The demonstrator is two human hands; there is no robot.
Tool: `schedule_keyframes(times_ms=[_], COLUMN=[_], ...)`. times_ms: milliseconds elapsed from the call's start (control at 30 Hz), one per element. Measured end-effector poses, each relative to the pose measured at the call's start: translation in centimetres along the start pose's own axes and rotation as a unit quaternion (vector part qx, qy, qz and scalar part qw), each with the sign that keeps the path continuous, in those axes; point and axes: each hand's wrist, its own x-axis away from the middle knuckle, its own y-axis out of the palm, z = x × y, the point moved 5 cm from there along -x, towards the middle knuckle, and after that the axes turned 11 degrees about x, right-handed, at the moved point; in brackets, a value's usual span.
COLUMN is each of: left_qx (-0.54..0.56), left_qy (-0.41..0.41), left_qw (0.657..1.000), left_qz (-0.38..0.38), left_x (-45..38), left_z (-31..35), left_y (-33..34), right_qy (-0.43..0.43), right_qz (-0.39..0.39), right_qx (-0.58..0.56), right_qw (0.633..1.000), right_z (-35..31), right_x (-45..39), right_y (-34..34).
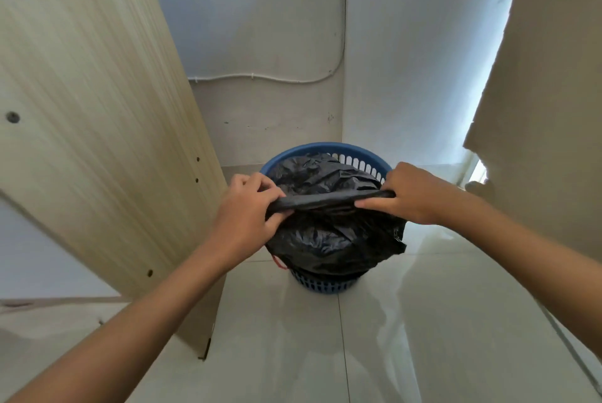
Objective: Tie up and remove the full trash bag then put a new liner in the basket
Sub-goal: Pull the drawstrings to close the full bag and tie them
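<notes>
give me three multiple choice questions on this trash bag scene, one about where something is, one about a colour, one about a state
1. Where does the wooden panel stand?
A. left of the basket
B. inside the basket
C. on top of the bag

2. What colour is the basket?
A. red
B. blue
C. green

3. What state is the trash bag in?
A. knotted and lying on the floor
B. folded flat
C. in the basket, its gathered top stretched between both hands

Answers:
1 A, the panel leans at the picture's left, beside the basket.
2 B, the slotted rim and base show blue.
3 C, the left hand and the right hand each grip an end of the twisted top.
</notes>
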Motion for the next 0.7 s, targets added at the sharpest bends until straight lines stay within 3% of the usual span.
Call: schedule_keyframes(times_ms=[100,200,400,567,700], left_qx=[0.04,0.148,0.283,0.249,0.324], left_qy=[-0.05,-0.1,-0.228,-0.335,-0.38], left_qw=[0.998,0.984,0.93,0.908,0.866], left_qz=[0.015,0.014,0.06,0.024,-0.024], left_x=[3.4,5.6,9.3,11.5,12.7], left_z=[-0.2,-0.5,-1.5,-3.2,-4.5], left_y=[1.3,2.5,4.7,7.1,9.9], right_qy=[0.0,0.033,0.202,0.259,0.206], right_qz=[-0.006,-0.008,0.026,-0.144,-0.19], right_qx=[-0.027,-0.058,-0.222,-0.328,-0.28], right_qw=[1.0,0.998,0.954,0.897,0.918], right_z=[0.0,-0.1,0.7,1.2,0.8], right_x=[2.5,3.7,6.3,7.8,8.2], right_y=[2.7,4.5,8.4,13.0,14.2])
